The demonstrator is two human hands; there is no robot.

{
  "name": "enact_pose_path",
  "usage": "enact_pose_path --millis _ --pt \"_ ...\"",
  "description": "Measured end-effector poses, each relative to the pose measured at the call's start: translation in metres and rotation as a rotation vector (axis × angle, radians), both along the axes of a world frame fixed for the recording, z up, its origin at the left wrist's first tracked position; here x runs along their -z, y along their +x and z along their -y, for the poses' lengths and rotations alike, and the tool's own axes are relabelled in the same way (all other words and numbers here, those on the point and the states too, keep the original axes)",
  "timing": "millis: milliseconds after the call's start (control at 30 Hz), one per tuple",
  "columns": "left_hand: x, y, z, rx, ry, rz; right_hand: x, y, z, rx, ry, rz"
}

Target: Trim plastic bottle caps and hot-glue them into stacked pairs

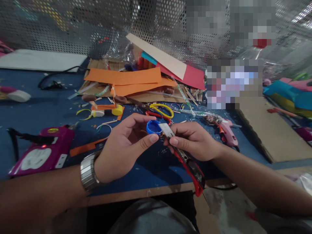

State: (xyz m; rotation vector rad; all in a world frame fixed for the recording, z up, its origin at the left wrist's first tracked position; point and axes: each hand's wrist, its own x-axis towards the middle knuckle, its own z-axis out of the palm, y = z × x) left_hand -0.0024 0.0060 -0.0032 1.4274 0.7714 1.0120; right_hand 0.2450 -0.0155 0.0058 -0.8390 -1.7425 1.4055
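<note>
A small blue bottle cap [154,127] is pinched between the thumb and fingers of my left hand [126,146], its hollow side facing up. My right hand [192,139] is closed round a red and black utility knife [188,164]. The knife's wide blade [166,130] points up and left and meets the right edge of the cap. Behind my hands lie scissors with a yellow and a red handle [162,110]. A small orange piece with yellow and white round parts [107,111] rests on the blue table beyond my left hand.
At left sits a purple box [44,151] with a black cable. Orange strips [124,76] and cardboard lie at the back. A pink glue gun [229,132] and a large cardboard sheet [275,130] are at right. The table's front edge [126,195] runs below my hands.
</note>
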Motion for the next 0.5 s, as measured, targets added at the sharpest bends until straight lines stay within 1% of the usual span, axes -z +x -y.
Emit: enact_pose_path --millis 500 --pt "0.0022 0.0009 -0.0014 -0.042 0.011 0.011 -0.0013 -0.0004 0.0 -0.009 -0.061 0.026"
